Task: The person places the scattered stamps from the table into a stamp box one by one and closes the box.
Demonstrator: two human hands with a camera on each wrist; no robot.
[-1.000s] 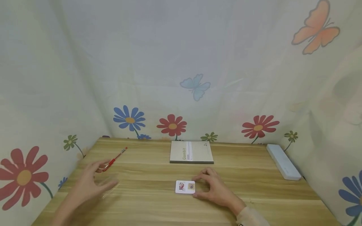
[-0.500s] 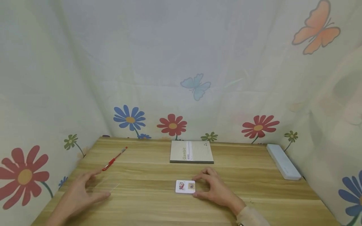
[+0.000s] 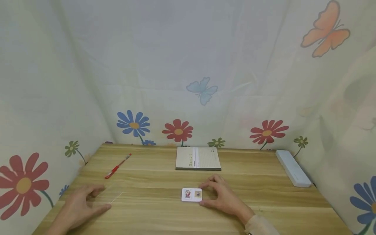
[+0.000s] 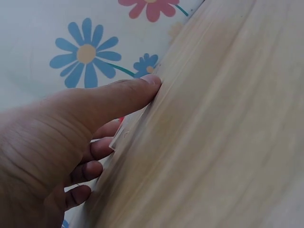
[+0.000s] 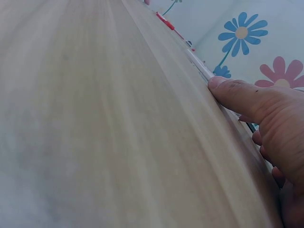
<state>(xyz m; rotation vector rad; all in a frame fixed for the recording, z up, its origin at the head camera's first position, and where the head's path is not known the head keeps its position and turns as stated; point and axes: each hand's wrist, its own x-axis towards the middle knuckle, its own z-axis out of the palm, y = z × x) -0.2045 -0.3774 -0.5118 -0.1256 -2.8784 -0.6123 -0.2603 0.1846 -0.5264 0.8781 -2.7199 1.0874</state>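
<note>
At the left of the table, my left hand holds a clear, flat plastic piece between thumb and fingers, close over the wood. Only its thin edge shows in the head view; a see-through corner appears by the fingers in the left wrist view. My right hand grips the right end of a small white rounded rectangular piece, thumb at its near side and fingers at its far side. Two little coloured pictures mark its top, and it lies flat on the table.
A red pen lies slanted just beyond my left hand. At the back middle sits a "Gambit" notebook, and a long pale box runs along the right edge. Flowered curtain encloses the wooden table.
My left hand has drawn left and nearer to me, away from the pen, carrying the clear piece down over the table. My right hand and the white piece have stayed in place.
</note>
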